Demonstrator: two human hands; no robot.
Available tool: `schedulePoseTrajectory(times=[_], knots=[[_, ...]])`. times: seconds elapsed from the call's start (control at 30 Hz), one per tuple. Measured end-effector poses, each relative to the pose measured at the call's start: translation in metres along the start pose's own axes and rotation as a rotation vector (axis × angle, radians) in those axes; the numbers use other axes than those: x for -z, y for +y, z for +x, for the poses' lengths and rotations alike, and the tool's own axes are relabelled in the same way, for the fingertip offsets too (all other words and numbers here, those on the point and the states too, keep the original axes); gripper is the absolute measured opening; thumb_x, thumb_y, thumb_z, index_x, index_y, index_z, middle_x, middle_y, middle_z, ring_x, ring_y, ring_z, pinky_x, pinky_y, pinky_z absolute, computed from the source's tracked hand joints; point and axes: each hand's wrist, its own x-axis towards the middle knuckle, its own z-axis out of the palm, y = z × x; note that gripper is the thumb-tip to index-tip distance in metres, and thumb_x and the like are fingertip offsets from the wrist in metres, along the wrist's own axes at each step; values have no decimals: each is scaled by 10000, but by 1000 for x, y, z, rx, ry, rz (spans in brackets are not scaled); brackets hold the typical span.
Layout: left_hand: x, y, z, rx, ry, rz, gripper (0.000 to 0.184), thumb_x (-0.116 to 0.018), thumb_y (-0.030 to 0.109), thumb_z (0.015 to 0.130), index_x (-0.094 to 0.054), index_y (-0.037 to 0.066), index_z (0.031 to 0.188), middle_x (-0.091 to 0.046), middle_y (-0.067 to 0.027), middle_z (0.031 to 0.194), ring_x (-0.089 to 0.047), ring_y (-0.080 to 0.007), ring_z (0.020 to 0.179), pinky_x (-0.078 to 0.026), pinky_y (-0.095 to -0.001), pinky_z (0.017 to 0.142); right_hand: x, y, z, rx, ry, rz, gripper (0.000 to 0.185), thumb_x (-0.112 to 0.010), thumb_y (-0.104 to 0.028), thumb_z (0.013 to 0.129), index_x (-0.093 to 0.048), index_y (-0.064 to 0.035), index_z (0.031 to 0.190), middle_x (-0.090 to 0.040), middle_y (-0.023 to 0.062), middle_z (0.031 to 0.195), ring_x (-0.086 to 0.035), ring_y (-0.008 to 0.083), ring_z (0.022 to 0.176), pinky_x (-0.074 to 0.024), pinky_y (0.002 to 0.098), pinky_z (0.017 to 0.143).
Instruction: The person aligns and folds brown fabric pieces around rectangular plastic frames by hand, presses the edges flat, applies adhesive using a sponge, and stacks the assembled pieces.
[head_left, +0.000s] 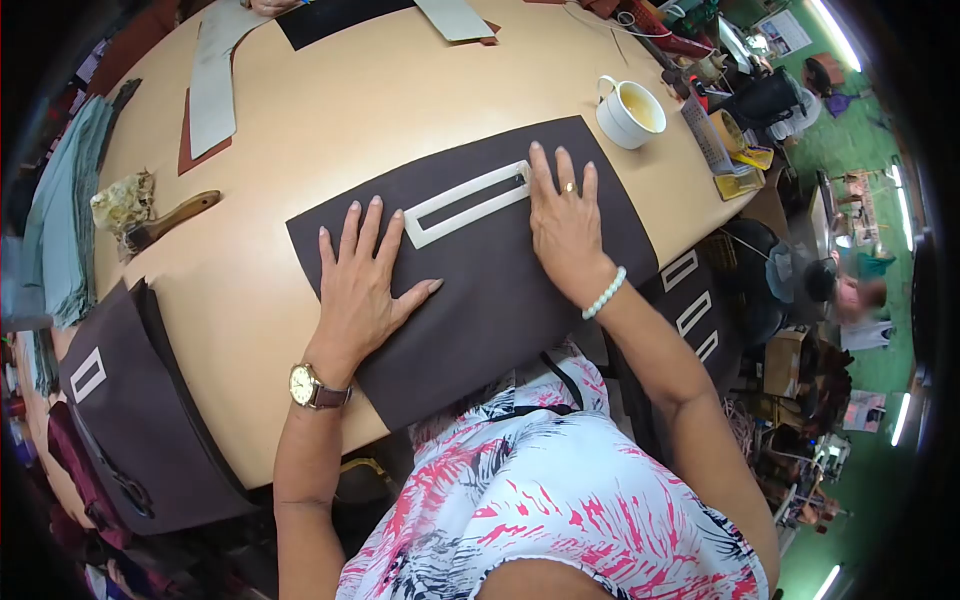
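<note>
A dark brown sheet (pixel 470 310) lies flat at the table's near edge, its front edge reaching my body. On it rests a long, narrow white frame (pixel 430 233) with a rectangular slot. My left hand (pixel 362 280) lies spread on the sheet, index fingertip beside the frame's left end. Fingers stretched out, my right hand (pixel 570 225) presses flat at the frame's right end and partly covers it. A small dark spot shows inside that end of the slot. Neither hand grips anything.
A white cup (pixel 622 125) with yellowish contents stands beyond the sheet. To the left are a wooden-handled brush (pixel 180 213), folded grey-green cloth (pixel 75 220), and dark panels (pixel 165 420) with scissors (pixel 130 490) on them. Another person's hand (pixel 270 6) shows at the far edge.
</note>
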Motion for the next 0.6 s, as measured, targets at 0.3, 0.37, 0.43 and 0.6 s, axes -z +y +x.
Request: schedulePoseTrajectory(times=[0.3, 0.37, 0.43, 0.6], knots=[[0, 1, 0, 12, -1, 0, 766, -601, 520, 771, -363, 83, 1354, -286, -163, 1423, -232, -342, 1325, -173, -560, 1051, -14, 32, 22, 116, -106, -185, 667, -533, -150, 819, -248, -244, 1414, -242, 77, 1439, -256, 324, 1293, -173, 533, 1057], [1, 0, 1, 8, -7, 0, 769, -602, 520, 770, -360, 85, 1356, -285, -162, 1423, -232, -342, 1325, -174, -562, 1050, -10, 34, 19, 150, -127, -212, 667, -536, -152, 818, -251, -239, 1414, -235, 74, 1444, -256, 321, 1293, -165, 529, 1062], [1, -1, 1, 5, -20, 2, 772, -602, 521, 769, -356, 86, 1358, -284, -161, 1424, -232, -343, 1324, -174, -565, 1049, -9, 34, 12, 156, -125, -211, 660, -530, -158, 822, -249, -234, 1415, -233, 73, 1446, -255, 323, 1296, -154, 529, 1067], [1, 0, 1, 4, -9, 1, 779, -601, 525, 768, -350, 88, 1362, -285, -162, 1423, -231, -345, 1325, -175, -568, 1048, -6, 26, 5, 152, -138, -232, 637, -504, -179, 838, -243, -205, 1418, -233, 73, 1447, -251, 328, 1303, -136, 535, 1073]])
